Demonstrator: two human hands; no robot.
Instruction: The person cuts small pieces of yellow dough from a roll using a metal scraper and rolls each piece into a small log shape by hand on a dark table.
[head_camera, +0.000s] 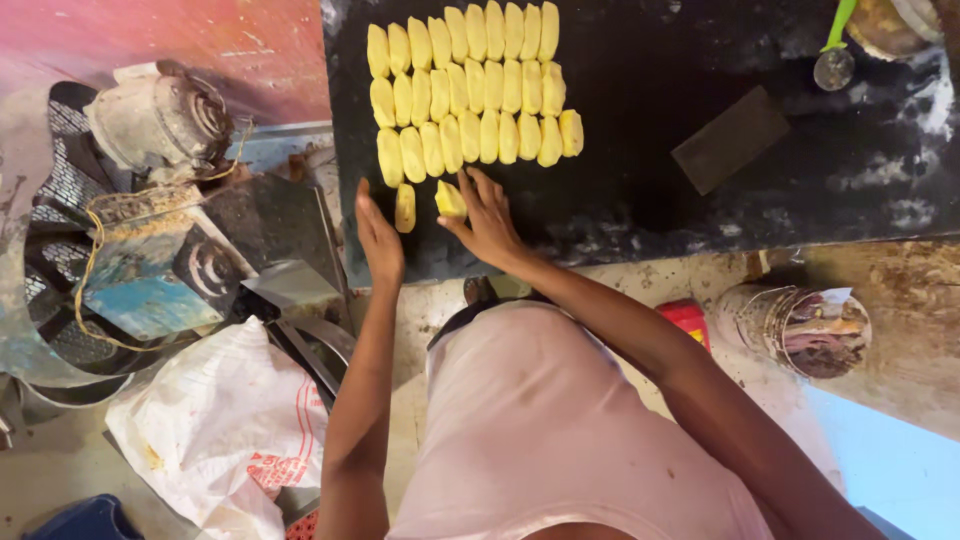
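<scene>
Three rows of several yellow dough pieces (468, 85) lie side by side on a black, flour-dusted slab (640, 170). Below them a fourth row begins with two pieces. My left hand (378, 238) stands edge-on at the slab's front, just left of one upright yellow piece (405, 207), fingers straight, holding nothing. My right hand (487, 218) rests on the slab with its fingertips on a second yellow piece (449, 199), pinching it lightly.
A dark rectangular block (730, 138) lies on the slab to the right, and a green-handled tool (834, 48) sits at the far right corner. A tin can (800, 328) stands on the floor. A white sack (220, 425) and an old stove (160, 120) lie left.
</scene>
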